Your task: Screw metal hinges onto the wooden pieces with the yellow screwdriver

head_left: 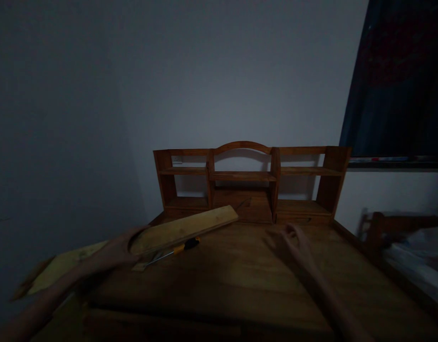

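Note:
My left hand (117,248) is closed around a long pale wooden plank (190,226), its fingers over the near side. The plank slants from the lower left up toward the middle of the desk. Just under it, a screwdriver (183,246) with a yellow and black handle lies on the desktop, its shaft pointing at a small wooden piece (138,267). Over the right half of the desk is my right hand (298,244), thumb and fingertips curled together in a pinch. Whatever may be between those fingertips is too dim and small to make out.
The wooden desk (236,280) carries a shelf unit (242,176) along its back edge, against a plain wall (219,76). A dark window (400,85) is at the upper right. Beyond the desk's right edge, a wooden frame (377,230) stands beside whitish bedding or plastic (420,254).

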Available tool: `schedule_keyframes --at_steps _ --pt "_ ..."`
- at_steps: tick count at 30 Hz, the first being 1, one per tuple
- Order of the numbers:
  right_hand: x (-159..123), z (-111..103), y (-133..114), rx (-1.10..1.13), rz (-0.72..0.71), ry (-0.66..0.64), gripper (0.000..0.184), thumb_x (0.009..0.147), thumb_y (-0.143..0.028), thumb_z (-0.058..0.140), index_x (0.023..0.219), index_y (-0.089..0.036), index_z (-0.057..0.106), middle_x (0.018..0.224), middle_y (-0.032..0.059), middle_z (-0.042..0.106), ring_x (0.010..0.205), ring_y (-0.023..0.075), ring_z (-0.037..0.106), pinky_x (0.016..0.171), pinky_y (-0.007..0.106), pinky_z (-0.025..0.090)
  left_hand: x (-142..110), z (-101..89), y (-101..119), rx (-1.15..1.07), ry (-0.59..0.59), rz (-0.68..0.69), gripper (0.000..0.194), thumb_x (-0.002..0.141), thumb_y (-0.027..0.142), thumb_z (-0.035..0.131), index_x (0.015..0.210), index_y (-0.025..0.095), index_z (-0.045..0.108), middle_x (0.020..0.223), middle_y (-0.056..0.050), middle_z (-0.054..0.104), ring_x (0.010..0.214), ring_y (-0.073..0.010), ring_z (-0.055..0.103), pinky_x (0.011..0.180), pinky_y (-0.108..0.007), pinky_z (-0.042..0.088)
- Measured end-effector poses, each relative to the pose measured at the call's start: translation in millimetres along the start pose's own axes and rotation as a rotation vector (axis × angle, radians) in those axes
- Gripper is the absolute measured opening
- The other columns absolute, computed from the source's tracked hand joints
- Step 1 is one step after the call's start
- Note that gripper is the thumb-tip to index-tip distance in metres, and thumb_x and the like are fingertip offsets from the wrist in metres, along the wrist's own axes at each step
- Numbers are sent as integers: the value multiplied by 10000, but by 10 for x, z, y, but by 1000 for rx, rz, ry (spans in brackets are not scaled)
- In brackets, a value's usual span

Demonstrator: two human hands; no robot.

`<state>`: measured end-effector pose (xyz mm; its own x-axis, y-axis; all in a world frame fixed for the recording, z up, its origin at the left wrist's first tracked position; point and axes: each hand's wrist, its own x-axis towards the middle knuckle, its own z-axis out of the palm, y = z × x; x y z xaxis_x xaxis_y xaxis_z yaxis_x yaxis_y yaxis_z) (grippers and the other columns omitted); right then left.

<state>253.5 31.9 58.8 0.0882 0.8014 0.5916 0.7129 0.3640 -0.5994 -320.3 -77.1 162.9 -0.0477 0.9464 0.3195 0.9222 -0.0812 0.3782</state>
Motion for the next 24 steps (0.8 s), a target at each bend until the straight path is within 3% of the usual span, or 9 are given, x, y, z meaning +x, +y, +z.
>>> schedule_keyframes --at_steps 1,3,6,9,13,18,21,24 --pt "18 -116 -105 18 -99 29 580 909 -552 514 1365 -194 537 1297 143 630 1160 283 605 976 402 473 18 54 65 -21 -69 63 744 653 409 706 1354 327 469 1308 126 611 1167 -183 549 992 -236 365" --pt "31 -376 -310 -12 -326 -54 723 847 -542 618 1473 -243 415 1456 129 499 1328 304 482 1091 459 405 38 244 326 -41 -101 168 812 654 407 734 1403 301 437 1393 66 565 1221 -225 529 1033 -278 365" --pt "-21 -731 -505 -124 -476 -194 866 801 -555 678 1541 -284 319 1537 106 407 1401 318 400 1145 485 356 -7 654 906 -112 -119 310 812 626 391 769 1383 275 500 1386 -12 583 1237 -265 538 1053 -306 392" --pt "-144 -942 -480 -200 -456 -324 894 799 -595 671 1555 -289 303 1565 111 366 1420 333 368 1152 507 344 -118 1071 1463 -239 -270 355 873 576 349 815 1385 253 503 1388 -57 578 1231 -277 551 1059 -324 419" --pt "-336 -1018 -174 -267 -329 -452 890 780 -656 663 1530 -277 371 1552 125 391 1401 335 397 1147 496 352 -172 1532 1967 -379 -388 384 868 622 423 807 1415 274 485 1444 -67 532 1279 -285 527 1091 -326 404" --pt "-489 -954 268 -253 -166 -574 839 759 -687 662 1451 -240 505 1491 141 465 1365 324 443 1145 461 355 45 2028 2227 -406 -506 391 952 533 430 849 1400 240 506 1411 -85 557 1284 -294 528 1087 -326 404" --pt "-505 -861 386 -248 -131 -589 867 731 -698 681 1442 -231 512 1456 159 484 1344 335 455 1136 471 355 212 2235 2200 -400 -558 409 1014 501 467 865 1412 207 503 1427 -111 536 1297 -303 514 1092 -346 400" --pt "-479 -717 375 -203 -143 -599 845 725 -703 686 1406 -229 531 1429 157 484 1314 321 480 1111 452 379 331 2305 2090 -390 -593 417 1036 474 461 879 1404 183 515 1409 -129 546 1267 -315 530 1066 -366 419"
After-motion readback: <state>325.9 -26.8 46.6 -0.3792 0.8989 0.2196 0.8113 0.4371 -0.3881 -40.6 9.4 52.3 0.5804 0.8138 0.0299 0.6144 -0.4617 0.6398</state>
